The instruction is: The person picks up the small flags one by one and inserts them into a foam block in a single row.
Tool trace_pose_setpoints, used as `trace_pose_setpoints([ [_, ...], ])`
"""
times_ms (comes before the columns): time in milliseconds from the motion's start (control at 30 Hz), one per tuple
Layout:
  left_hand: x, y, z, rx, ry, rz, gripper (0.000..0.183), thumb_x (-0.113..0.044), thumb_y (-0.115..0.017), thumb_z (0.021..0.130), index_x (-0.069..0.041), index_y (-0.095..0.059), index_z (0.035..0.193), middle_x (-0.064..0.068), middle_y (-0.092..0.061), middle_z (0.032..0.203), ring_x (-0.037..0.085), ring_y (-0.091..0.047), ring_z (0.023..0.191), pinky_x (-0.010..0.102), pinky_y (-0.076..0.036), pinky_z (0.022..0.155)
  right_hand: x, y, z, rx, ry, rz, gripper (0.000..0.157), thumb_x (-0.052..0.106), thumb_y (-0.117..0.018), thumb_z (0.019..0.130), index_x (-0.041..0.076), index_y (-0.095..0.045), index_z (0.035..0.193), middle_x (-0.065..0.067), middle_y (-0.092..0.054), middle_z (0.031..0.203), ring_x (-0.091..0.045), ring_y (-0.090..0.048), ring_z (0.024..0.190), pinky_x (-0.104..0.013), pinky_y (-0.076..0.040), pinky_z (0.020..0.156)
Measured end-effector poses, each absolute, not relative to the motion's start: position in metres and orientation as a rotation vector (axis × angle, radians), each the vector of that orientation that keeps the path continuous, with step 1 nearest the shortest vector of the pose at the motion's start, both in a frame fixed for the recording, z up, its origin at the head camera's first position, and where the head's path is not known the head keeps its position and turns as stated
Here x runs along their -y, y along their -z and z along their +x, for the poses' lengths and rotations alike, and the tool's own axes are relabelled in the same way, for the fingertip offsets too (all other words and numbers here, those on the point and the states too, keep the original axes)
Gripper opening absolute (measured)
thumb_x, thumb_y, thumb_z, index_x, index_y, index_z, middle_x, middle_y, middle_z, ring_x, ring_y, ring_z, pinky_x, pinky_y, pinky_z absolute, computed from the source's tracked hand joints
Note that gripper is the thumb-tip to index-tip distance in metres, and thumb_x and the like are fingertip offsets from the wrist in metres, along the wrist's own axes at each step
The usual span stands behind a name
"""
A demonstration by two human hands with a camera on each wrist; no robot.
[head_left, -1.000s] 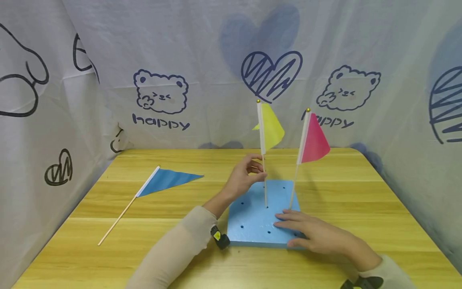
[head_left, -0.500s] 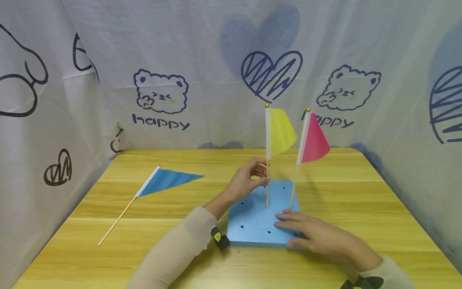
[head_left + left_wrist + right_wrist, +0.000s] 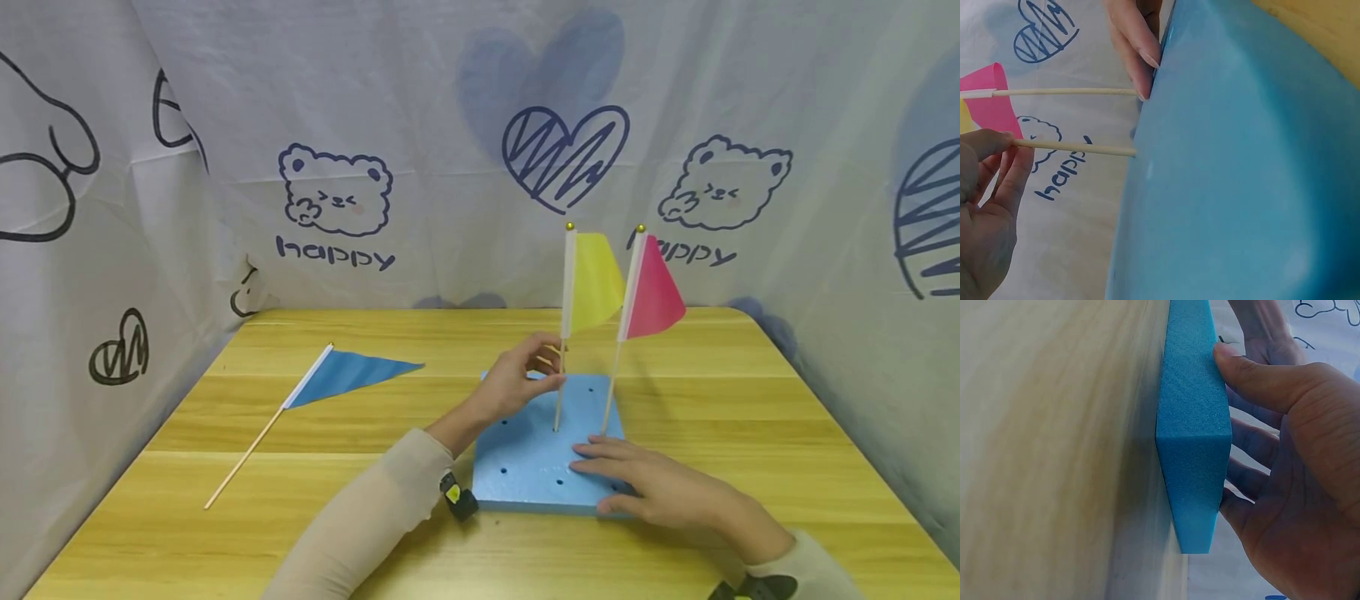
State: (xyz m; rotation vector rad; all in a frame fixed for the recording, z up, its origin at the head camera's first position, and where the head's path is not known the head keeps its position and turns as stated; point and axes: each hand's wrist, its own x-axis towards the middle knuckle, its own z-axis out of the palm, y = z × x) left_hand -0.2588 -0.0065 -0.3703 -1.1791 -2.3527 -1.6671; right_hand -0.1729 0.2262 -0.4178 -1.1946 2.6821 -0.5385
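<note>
My left hand pinches the thin wooden stick of a yellow flag between thumb and fingers. The foot of that stick is at the middle hole of a light blue foam board, and the stick leans slightly right. A pink flag stands in the board just to the right, tilted the same way. My right hand lies with spread fingers on the board's right front corner; in the right wrist view its fingertips rest on the upper face of the foam board.
A blue pennant flag lies on the wooden table at the left, its stick pointing toward the front. Several small holes dot the board. White curtains with drawings enclose the back and sides.
The yellow flag's top has swung rightward and a little lower, from leaning left to leaning slightly right. My left hand has moved right and slightly down with it; the right hand stays put.
</note>
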Motion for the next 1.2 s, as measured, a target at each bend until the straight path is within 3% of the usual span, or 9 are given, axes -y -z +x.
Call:
trace_pose_setpoints([
  [533,0.006,0.372,-0.258,2.378,1.604,-1.178,0.033,-0.003,-0.060,0.083,-0.008,-0.046,0.113,0.011,-0.056,0.094,0.018,-0.058,0.085,0.021,-0.051,0.068,-0.227,0.418,-0.174,-2.698,0.531,-1.233,0.051,0.045,-0.051,0.086,0.030,-0.040,0.134,0.008,-0.033,0.140,-0.022,-0.025,0.130,-0.048,-0.030,0.099],
  [767,0.007,0.401,-0.281,2.358,1.705,-1.194,0.037,-0.015,-0.062,0.083,-0.014,-0.047,0.116,0.001,-0.056,0.091,0.011,-0.058,0.084,0.023,-0.052,0.068,-0.227,0.418,-0.172,-2.688,0.533,-1.186,0.051,0.047,-0.051,0.086,0.033,-0.039,0.134,0.010,-0.032,0.140,-0.021,-0.023,0.131,-0.048,-0.029,0.099],
  [1200,0.008,0.400,-0.281,2.356,1.666,-1.173,0.039,-0.023,-0.065,0.080,-0.021,-0.048,0.115,-0.003,-0.057,0.091,0.008,-0.058,0.086,0.028,-0.051,0.072,-0.227,0.418,-0.172,-2.691,0.539,-1.216,0.050,0.045,-0.050,0.087,0.031,-0.040,0.134,0.008,-0.033,0.140,-0.022,-0.024,0.130,-0.048,-0.028,0.100],
])
